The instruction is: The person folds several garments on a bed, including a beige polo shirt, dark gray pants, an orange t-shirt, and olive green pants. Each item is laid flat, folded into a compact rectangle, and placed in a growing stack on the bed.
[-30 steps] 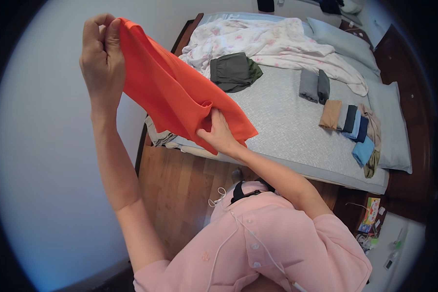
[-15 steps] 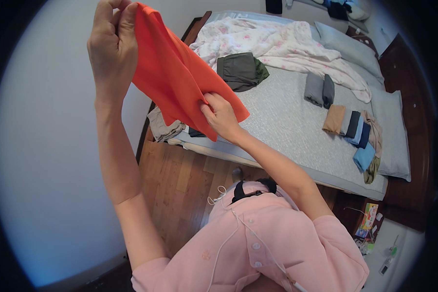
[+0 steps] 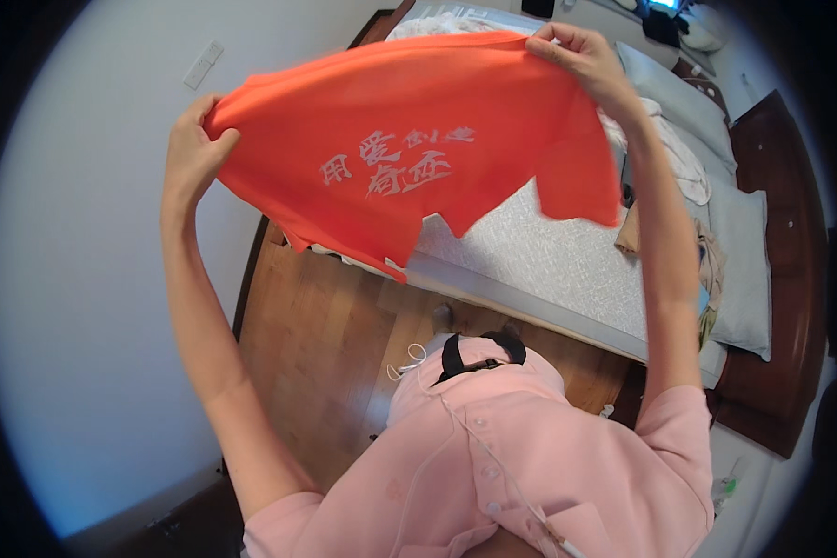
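Both arms were raised, and an orange T-shirt (image 3: 418, 149) hung spread between them above the near edge of a bed (image 3: 549, 260). The left hand (image 3: 193, 153) gripped one upper corner of the garment, its fingers (image 3: 216, 141) closed over a bunched fold of cloth. The right hand (image 3: 581, 56) pinched the opposite upper corner — thumb and fingertips shut on the hem. The shirt faced the camera with pale printed characters across its middle; its lower edge fell in uneven points, one sleeve hanging at the right. Behind the cloth lay the grey-white bed cover, with a pale pillow (image 3: 744, 270) and a tan folded item (image 3: 629, 232) partly hidden past the right forearm. Below — a wooden floor (image 3: 335, 344) and the person's pink buttoned top (image 3: 530, 456).
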Motion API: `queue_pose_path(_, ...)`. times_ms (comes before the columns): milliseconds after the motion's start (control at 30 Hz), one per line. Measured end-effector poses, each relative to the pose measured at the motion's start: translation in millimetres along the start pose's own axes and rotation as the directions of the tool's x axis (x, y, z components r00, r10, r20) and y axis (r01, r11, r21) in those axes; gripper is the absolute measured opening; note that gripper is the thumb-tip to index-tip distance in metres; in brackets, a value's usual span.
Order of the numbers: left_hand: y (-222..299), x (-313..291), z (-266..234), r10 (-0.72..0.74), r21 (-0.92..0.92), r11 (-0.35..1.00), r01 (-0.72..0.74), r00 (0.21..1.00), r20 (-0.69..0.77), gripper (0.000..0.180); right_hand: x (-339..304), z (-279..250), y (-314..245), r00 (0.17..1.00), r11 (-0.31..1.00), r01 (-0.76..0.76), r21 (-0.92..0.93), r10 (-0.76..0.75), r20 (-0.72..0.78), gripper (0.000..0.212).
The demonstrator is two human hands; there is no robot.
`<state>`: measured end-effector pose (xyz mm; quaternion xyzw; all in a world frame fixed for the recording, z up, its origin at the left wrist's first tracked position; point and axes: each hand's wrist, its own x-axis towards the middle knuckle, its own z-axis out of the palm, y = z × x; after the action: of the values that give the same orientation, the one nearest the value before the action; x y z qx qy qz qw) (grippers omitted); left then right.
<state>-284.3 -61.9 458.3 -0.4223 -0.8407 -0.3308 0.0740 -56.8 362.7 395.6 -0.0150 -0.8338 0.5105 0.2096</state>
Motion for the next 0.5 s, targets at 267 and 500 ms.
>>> queue_pose_path(267,-111,-24,12,-0.449,0.175,0.885,0.431,0.890,0.079,0.028,85,25,9,0.847,0.590,0.276,-0.759,0.223,0.482,0.028)
queue_pose_path(500,-128,-93,34,-0.150,0.334,0.896,0.292,0.908,-0.391,0.027,133,89,102,0.958,0.383,0.157,-0.910,-0.285,0.046,0.019)
